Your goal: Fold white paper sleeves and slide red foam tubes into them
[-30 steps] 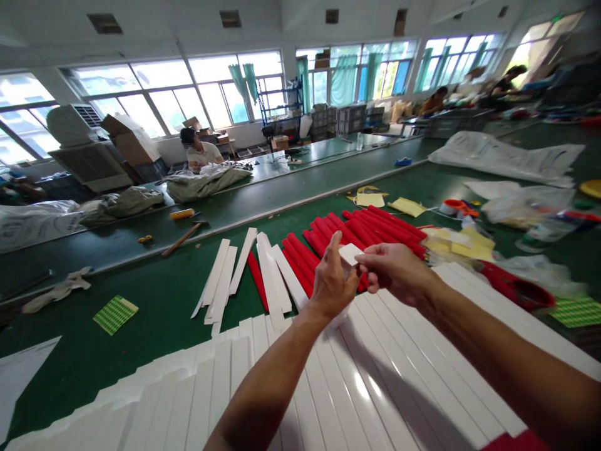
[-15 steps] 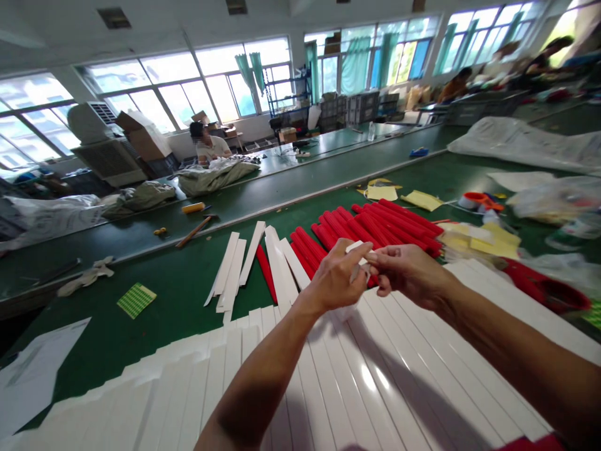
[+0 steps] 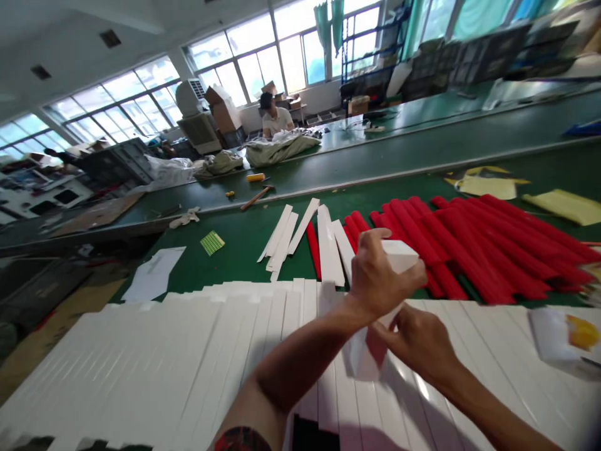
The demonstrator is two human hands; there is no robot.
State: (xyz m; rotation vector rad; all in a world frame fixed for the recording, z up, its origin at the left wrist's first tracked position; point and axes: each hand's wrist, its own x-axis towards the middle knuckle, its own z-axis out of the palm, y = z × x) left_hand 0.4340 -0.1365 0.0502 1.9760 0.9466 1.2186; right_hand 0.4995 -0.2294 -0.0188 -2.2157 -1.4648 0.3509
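A white box (image 3: 399,254) stands tilted between my two hands, its long side facing down toward me. My left hand (image 3: 382,275) wraps round its upper end. Lower down, my right hand (image 3: 417,338) has its fingers pressed against the box's side. Beneath both hands lie rows of long white strips or flat boxes (image 3: 263,319), side by side. Red rolls (image 3: 488,244) are piled just beyond my hands, with a few loose white strips (image 3: 331,250) to their left.
Yellow sheets (image 3: 568,205) lie at the right, and a white pack (image 3: 566,341) is at the right edge. A hammer (image 3: 256,196), a paper sheet (image 3: 154,272) and a green card (image 3: 212,242) are on the left. A person (image 3: 276,118) sits beyond the benches.
The view has swung left. My hands, earlier close together over a small white piece, are now apart on an upright-tilted white box, the left one higher. A black gap shows between the strips near me.
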